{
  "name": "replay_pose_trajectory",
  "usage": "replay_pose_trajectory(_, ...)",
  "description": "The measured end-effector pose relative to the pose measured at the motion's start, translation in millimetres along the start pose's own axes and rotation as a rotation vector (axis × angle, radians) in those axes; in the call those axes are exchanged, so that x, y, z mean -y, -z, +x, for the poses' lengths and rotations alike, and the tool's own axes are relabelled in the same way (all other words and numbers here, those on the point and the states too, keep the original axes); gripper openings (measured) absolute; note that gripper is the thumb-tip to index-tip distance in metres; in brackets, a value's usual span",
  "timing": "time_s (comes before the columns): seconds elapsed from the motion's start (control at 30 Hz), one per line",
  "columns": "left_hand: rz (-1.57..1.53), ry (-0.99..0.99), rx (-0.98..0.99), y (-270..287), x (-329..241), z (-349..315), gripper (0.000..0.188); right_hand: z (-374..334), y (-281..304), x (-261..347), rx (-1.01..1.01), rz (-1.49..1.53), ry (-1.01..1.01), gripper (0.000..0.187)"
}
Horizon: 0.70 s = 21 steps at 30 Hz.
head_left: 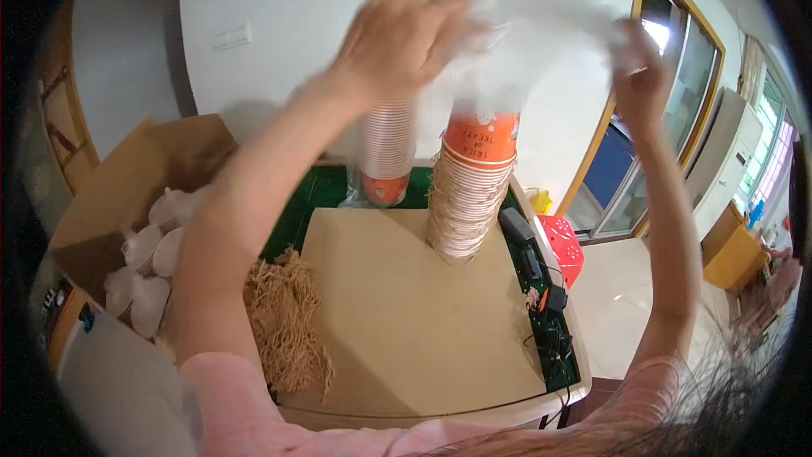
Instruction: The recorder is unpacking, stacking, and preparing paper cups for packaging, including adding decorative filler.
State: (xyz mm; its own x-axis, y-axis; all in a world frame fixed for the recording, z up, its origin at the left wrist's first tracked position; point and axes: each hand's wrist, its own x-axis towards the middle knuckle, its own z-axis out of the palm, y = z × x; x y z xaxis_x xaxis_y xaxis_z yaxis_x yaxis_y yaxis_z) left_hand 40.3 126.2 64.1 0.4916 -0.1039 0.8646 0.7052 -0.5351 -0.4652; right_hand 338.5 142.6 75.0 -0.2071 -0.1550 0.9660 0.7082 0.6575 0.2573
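A clear plastic bag, blurred by motion, stretches between my two raised hands. My left hand is closed on its left side, fingers smeared. At the bag's right side, my right hand pinches the plastic. Beneath the bag stands a tall stack of orange paper cups, nested, with pale rims and twine along the sides; the bag covers its top. A second nested stack of paper cups stands behind my left forearm, in clear plastic.
A beige board covers most of the table. Brown twine lies bundled on its left. Black adapters and cables run along the right edge. A cardboard box holds several plastic-wrapped stacks. A red stool stands beyond the table.
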Motion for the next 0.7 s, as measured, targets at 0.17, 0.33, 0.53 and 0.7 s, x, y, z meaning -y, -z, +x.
replay_pose_trajectory(0.17, 0.323, -0.116, 0.095, -92, 33, 16, 0.032, 13, -27, -40, -0.07, -0.155, 0.4, 0.04)
replay_pose_trajectory(0.33, -0.406, 0.467, 0.305, -231, 31, -74, 0.038, -147, -151, -95, 0.377, 0.034, -0.46, 0.034)
replay_pose_trajectory(0.53, -0.661, 0.638, 0.34, -252, 1, -107, 0.04, -176, -152, -92, 0.381, 0.258, -0.736, 0.038)
replay_pose_trajectory(0.7, -0.525, 0.442, 0.07, -266, 1, -154, 0.048, -204, -142, -88, 0.31, 0.32, -0.59, 0.036)
